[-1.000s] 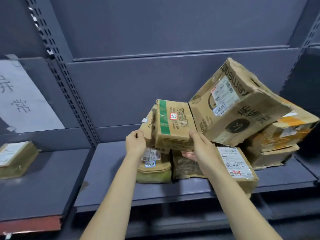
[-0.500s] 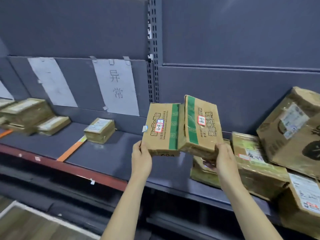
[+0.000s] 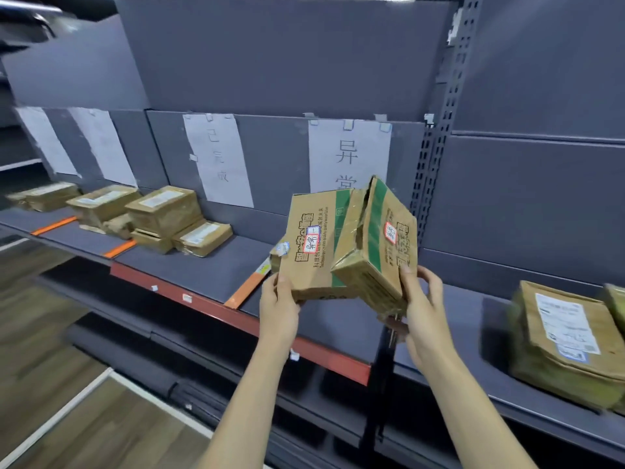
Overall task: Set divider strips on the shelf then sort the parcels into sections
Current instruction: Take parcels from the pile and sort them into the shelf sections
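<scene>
I hold two brown cardboard parcels with green stripes above the grey shelf [image 3: 209, 269]. My left hand [image 3: 279, 304] grips the bottom edge of the left parcel [image 3: 313, 245], which bears a red-framed sticker. My right hand [image 3: 422, 306] grips the lower corner of the right parcel [image 3: 378, 252], which is tilted and torn at its top. The two parcels touch each other. An orange divider strip [image 3: 245, 289] lies on the shelf just left of my left hand. Two more orange strips [image 3: 118, 248] [image 3: 54, 225] lie further left.
Several parcels [image 3: 165, 214] are stacked in the sections to the left. A taped parcel [image 3: 561, 343] lies on the shelf at the right. White paper signs [image 3: 348, 154] hang on the back panel. A perforated upright [image 3: 436, 137] splits the shelving. Wooden floor lies below left.
The view has swung left along the shelf. Both hands carried the two parcels away from the pile on the right and now hold them in front of the rightmost sign.
</scene>
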